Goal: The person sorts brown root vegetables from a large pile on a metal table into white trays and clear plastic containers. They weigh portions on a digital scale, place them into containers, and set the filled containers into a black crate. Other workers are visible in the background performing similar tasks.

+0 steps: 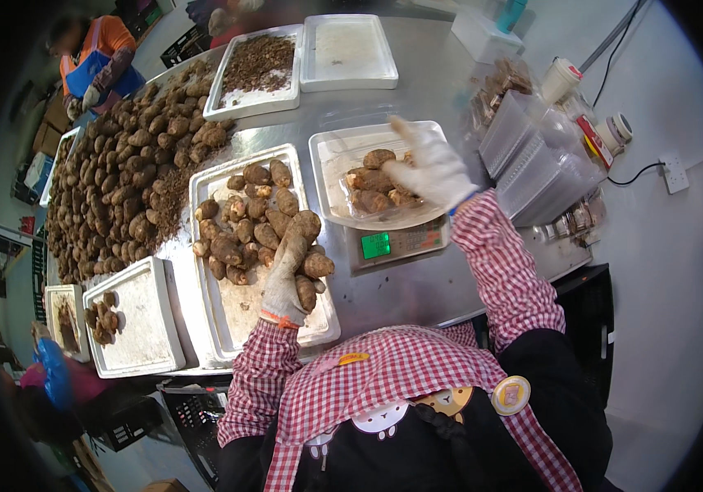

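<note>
My left hand [288, 277], in a soiled white glove, is shut on taro corms [316, 264] above the near right part of a white foam tray [216, 326]. More brown corms [226, 251] lie in that tray. My right hand [434, 169], gloved and blurred, is over the right side of a white tray [332, 144], its fingers spread. Beneath and beside it, several corms [369, 179] sit in a clear plastic container [357, 215]. This tray rests on a digital scale [401, 248] with a lit green display. Whether the right hand touches a corm is unclear.
A large heap of corms [124, 178] covers the table's left side. Foam trays [348, 52] stand at the back and left [142, 320]. Stacked clear containers [530, 160] are at the right. A person [99, 61] in an apron stands at the far left, another person [59, 375] nearer.
</note>
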A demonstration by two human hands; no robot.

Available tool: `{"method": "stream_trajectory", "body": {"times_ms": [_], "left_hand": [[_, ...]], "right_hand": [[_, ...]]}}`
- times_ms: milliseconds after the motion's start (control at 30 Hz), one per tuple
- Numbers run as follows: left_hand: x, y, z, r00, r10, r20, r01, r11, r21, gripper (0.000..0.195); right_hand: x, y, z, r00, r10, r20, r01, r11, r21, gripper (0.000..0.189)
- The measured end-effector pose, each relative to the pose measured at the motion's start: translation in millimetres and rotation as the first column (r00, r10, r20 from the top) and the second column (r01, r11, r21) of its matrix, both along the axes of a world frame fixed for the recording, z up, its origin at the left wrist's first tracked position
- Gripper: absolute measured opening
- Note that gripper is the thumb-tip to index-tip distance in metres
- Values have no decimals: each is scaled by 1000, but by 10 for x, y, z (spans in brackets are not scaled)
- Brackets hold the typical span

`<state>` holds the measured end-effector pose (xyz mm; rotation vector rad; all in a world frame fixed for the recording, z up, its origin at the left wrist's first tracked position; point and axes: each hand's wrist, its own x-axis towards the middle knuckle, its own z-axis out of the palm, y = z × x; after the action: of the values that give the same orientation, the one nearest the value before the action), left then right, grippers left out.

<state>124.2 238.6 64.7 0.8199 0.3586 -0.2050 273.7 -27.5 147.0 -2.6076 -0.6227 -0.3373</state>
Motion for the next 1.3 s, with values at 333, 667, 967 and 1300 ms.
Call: {"method": "stream_trajectory", "body": {"times_ms": [333, 667, 967, 1300], "left_hand": [[-229, 167, 96, 991, 134, 10, -134, 991, -6, 55], [-245, 200, 139, 987, 162, 3, -162, 987, 16, 53], [-204, 132, 197, 989, 149, -23, -149, 989, 16, 49], [-156, 88, 242, 992, 122, -33, -121, 992, 29, 49]], "right_hand": [[242, -74, -188, 952, 293, -91, -306, 888, -344, 56], [131, -41, -94, 968, 102, -231, -186, 907, -379, 63], [204, -176, -60, 879, 457, -138, -476, 827, -298, 71], [327, -184, 86, 817, 517, -255, -575, 761, -301, 76]]}}
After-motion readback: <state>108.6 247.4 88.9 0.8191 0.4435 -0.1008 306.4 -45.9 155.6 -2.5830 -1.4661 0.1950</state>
